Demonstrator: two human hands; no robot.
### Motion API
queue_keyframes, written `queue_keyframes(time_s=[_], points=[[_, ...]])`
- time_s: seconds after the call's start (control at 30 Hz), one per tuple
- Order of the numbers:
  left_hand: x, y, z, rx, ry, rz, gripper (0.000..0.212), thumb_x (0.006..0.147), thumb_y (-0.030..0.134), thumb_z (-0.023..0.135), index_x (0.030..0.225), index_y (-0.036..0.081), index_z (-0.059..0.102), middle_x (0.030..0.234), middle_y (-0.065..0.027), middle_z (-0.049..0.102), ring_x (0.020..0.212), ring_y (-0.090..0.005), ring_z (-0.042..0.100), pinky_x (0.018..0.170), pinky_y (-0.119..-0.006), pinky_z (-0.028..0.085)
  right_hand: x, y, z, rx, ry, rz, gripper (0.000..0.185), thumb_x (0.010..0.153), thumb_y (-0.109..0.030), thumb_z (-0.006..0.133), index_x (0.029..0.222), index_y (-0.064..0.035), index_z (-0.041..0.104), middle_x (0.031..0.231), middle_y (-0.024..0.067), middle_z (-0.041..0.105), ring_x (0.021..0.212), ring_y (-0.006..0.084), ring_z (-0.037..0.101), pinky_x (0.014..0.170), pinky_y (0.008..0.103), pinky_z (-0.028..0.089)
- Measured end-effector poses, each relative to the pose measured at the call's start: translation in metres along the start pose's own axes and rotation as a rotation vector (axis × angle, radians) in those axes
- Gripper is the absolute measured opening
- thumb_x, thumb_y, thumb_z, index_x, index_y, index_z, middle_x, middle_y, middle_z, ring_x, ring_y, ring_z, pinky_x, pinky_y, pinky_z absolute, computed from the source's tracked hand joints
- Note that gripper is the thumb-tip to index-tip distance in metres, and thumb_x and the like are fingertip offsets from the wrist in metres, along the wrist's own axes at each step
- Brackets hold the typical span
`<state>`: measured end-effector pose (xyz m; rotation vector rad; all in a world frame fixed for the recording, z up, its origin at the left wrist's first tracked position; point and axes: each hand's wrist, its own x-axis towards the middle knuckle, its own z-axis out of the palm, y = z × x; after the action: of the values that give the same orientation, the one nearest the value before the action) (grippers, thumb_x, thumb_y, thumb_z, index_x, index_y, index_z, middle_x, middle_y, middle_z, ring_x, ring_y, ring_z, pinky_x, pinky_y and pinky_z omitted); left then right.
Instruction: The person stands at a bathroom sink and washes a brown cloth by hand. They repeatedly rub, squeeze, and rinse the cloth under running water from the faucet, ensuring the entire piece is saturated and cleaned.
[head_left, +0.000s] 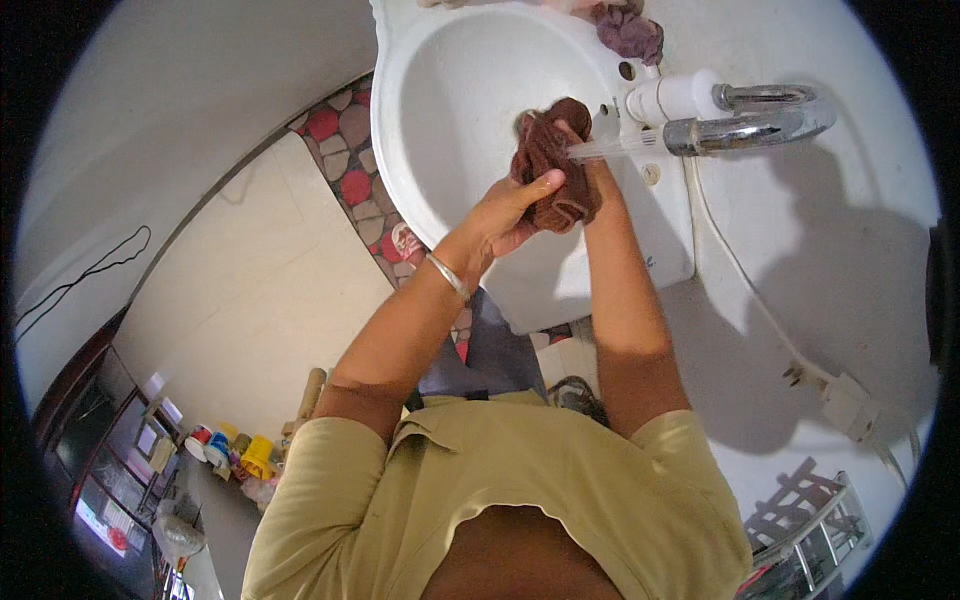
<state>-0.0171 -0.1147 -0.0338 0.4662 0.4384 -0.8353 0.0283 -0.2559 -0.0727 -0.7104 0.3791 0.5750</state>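
Over the white ceramic washbasin (442, 97), both hands grip a bunched, wet-looking brown cloth (555, 161). My left hand (517, 206), below a silver-coloured bangle (448, 276) on the wrist, holds it from the left with the thumb on top. My right hand (598, 169) grips its right side; part of that hand is hidden behind the cloth. Water (611, 148) streams from the curved chrome tap (757, 135) onto the cloth and the right hand.
Another purple-brown cloth (634, 34) lies at the basin's upper right edge. A white cable (739, 277) runs along the wall to a white socket box (851, 405). A metal rack (817, 551) stands at lower right. Coloured containers (257, 456) stand at lower left.
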Motion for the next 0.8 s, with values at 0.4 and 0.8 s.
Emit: queue_keyframes(time_s=[0.4, 0.8], points=[[0.043, -0.024, -0.028, 1.282, 0.499, 0.579, 0.049, 0.071, 0.025, 0.074, 0.108, 0.0, 0.054, 0.096, -0.0099, 0.062, 0.085, -0.0194, 0.062, 0.072, -0.032, 0.051, 0.028, 0.001, 0.015, -1.67, 0.493, -0.195, 0.04, 0.072, -0.024, 0.067, 0.102, -0.0003, 0.055, 0.097, 0.0226, 0.062, 0.092, 0.0381, 0.06, 0.083, 0.0423, 0.047], [0.002, -0.019, 0.022, -0.704, 0.001, 0.005, 0.041, 0.085, 0.036, 0.057, 0.114, 0.008, 0.051, 0.109, -0.0126, 0.055, 0.085, -0.0287, 0.052, 0.076, -0.038, 0.048, -0.02, 0.012, 0.021, 0.352, -0.176, -0.087, 0.052, 0.087, -0.043, 0.055, 0.128, -0.0126, 0.044, 0.125, 0.0115, 0.049, 0.11, 0.026, 0.052, 0.092, 0.0431, 0.045]])
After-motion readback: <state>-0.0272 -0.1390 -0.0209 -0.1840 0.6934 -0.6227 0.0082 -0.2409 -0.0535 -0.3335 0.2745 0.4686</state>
